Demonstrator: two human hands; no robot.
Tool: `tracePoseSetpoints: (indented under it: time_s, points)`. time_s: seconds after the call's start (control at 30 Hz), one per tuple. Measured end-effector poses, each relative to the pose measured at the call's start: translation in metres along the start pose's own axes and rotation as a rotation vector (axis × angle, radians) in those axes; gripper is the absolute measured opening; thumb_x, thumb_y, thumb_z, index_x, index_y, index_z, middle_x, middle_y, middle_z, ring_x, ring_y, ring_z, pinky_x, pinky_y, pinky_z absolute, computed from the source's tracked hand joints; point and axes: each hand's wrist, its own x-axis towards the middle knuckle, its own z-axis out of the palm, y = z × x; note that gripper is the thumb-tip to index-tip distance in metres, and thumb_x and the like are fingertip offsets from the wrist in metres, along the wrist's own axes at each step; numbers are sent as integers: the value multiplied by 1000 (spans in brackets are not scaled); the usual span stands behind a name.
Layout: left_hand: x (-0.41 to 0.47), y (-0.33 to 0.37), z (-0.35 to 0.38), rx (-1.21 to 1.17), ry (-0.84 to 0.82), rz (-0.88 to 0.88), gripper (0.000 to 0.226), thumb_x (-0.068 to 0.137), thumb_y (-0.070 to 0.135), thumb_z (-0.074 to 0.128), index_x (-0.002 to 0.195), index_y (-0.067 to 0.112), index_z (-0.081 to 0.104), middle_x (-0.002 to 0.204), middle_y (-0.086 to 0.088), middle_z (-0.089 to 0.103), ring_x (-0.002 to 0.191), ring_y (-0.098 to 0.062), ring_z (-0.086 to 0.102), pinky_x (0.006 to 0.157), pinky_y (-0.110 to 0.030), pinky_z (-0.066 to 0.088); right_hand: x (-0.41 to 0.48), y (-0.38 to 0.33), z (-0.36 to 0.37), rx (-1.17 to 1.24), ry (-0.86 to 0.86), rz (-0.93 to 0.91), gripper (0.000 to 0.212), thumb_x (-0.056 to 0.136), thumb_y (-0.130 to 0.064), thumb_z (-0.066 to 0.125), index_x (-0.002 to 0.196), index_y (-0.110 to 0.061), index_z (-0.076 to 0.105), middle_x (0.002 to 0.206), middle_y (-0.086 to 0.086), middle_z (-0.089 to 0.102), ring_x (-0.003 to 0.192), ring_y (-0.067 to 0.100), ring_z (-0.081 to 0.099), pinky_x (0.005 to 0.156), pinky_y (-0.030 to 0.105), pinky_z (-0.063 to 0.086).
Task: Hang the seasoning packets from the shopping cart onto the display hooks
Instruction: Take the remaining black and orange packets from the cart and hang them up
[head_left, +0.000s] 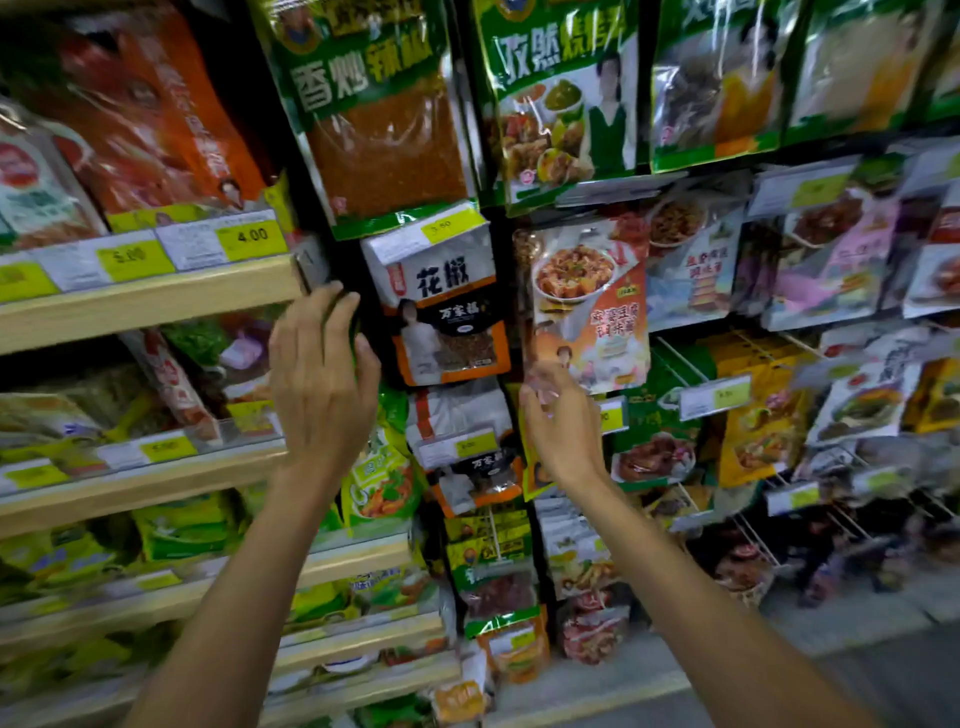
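Step, as I read it: seating or straightening a packet on the hook rack. Both arms are up at the rack; the shopping cart is not in view.

The task's thing here is the orange tofu-dish packet (592, 306), hanging at the rack's left side, in the row under the big green bags, just beside the black-and-orange peppercorn packet (447, 306). Its top is hidden behind a price strip, so I can't confirm it sits on its hook.

Right hand (563, 421): below that packet, fingertips (540, 387) curled up at its lower left corner. Motion blur; pinching or only touching, cannot tell.

Left hand (322, 384): raised at the right end of the wooden shelf (156, 301), left of the peppercorn packet. Fingers long and nearly straight, thumb apart, so spread and relaxed. Nothing clearly held.

Next move, my guess: let the packet hang free, check it lines up with its row, then go back to the cart for another. Bare wire hooks (675, 358) show lower right on the rack. Needs the hang-hole aimed squarely at a hook tip.
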Motion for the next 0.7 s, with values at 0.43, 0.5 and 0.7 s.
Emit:
tracePoseSetpoints:
  time_s: [0.43,0.5,0.7]
  points:
    - [-185,386,30,-953,-1135,-761,21,98,4,47,90,5,66,79,-16,67,63,-19,56,64,-35,41,-255,216,-261,-126,364,658,27,99,-17,51,84,0,67,76,14,68,73,28,64,67,38,47]
    - [-204,448,25,-1030,-1268,-796,21,97,2,46,84,5,62,80,-24,67,72,-28,62,72,-41,47,-290,240,-313,-150,428,745,26,98,-15,53,82,-3,67,75,10,70,72,24,65,69,35,47]
    - [-226,588,30,-1089,-1503,-616,24,96,1,48,78,12,59,71,1,62,72,-19,55,58,-14,37,-362,293,-436,-167,646,921,19,96,-16,57,80,-16,66,67,-4,70,62,6,67,70,34,55]
